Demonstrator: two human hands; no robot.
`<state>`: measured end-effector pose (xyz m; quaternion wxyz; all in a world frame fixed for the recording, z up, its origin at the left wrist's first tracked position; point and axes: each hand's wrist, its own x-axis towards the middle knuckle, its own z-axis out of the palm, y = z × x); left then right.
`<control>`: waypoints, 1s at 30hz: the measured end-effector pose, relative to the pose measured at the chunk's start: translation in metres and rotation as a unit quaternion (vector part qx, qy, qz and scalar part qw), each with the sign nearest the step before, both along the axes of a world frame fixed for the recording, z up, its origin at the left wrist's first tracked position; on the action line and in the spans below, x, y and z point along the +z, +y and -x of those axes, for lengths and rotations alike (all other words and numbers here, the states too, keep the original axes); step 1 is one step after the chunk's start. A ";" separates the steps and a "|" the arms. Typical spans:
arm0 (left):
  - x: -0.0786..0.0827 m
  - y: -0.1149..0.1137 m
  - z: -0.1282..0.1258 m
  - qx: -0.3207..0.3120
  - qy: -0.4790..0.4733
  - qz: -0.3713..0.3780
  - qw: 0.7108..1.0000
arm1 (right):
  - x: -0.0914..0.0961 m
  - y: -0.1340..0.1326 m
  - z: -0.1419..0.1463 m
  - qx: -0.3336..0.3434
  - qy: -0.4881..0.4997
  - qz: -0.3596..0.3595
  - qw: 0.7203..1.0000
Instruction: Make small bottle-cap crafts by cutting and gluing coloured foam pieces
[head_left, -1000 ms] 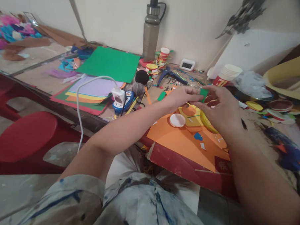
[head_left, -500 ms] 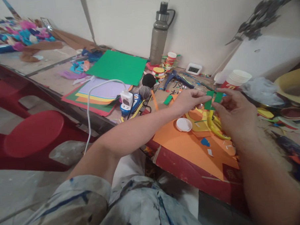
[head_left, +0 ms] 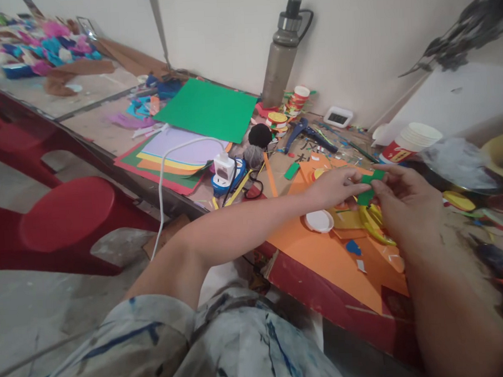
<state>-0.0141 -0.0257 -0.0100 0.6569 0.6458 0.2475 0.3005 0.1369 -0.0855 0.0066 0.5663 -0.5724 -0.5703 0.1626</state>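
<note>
Two small pieces of green paper (head_left: 365, 193) are pinched between my hands and appear to meet or overlap; my fingers partly cover them. My left hand (head_left: 332, 188) grips the left piece between thumb and fingertips. From the other side, the thumb and fingers of my right hand (head_left: 414, 199) close on the right piece. Just below the hands lies a yellow curved, ring-like object (head_left: 377, 226), partly hidden by my right hand. Under it spreads an orange sheet (head_left: 325, 263), with a white round lid (head_left: 319, 221) and a blue paper scrap (head_left: 353, 247) on top.
A large green sheet (head_left: 210, 109) lies over coloured paper at left, near a white plug (head_left: 224, 168) with its cable. A tall bottle (head_left: 280, 62) stands by the wall. Blue-handled pliers (head_left: 310, 135), stacked paper cups (head_left: 412, 141) and a red stool (head_left: 67, 216) are around.
The two green paper pieces, held apart with a gap before, have come together between my fingertips. The camera view has shifted slightly, moving the scene right.
</note>
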 end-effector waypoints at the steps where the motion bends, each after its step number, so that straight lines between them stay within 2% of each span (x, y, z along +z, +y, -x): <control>1: 0.000 0.000 0.000 -0.003 -0.008 0.001 1.000 | 0.002 -0.001 0.002 -0.008 0.004 0.004 1.000; 5: 0.006 -0.005 0.004 0.019 -0.034 -0.053 0.998 | 0.009 -0.003 0.008 -0.048 0.045 0.022 0.998; 8: 0.015 -0.012 0.010 0.040 -0.008 -0.095 0.995 | 0.012 -0.003 0.012 -0.088 0.096 0.033 0.991; 11: 0.024 -0.017 0.013 0.062 0.052 -0.171 0.982 | 0.013 -0.001 0.015 -0.099 0.145 0.028 0.984; 13: 0.028 -0.018 0.013 0.069 0.113 -0.241 0.962 | 0.013 -0.001 0.016 -0.087 0.178 0.011 0.980; 15: 0.031 -0.019 0.014 0.065 0.169 -0.279 0.943 | 0.015 -0.001 0.015 -0.084 0.206 -0.018 0.975; 18: 0.033 -0.022 0.014 0.048 0.159 -0.283 0.945 | 0.019 -0.004 0.012 -0.095 0.221 -0.059 0.969; 20: 0.035 -0.024 0.015 0.027 0.119 -0.284 0.951 | 0.022 -0.006 0.012 -0.087 0.219 -0.049 0.971; 24: 0.039 -0.031 0.015 0.024 0.117 -0.267 0.956 | 0.023 -0.009 0.014 -0.042 0.215 -0.006 0.976; 30: 0.041 -0.036 0.017 0.024 0.094 -0.195 0.976 | 0.025 -0.008 0.018 0.025 0.178 -0.048 0.983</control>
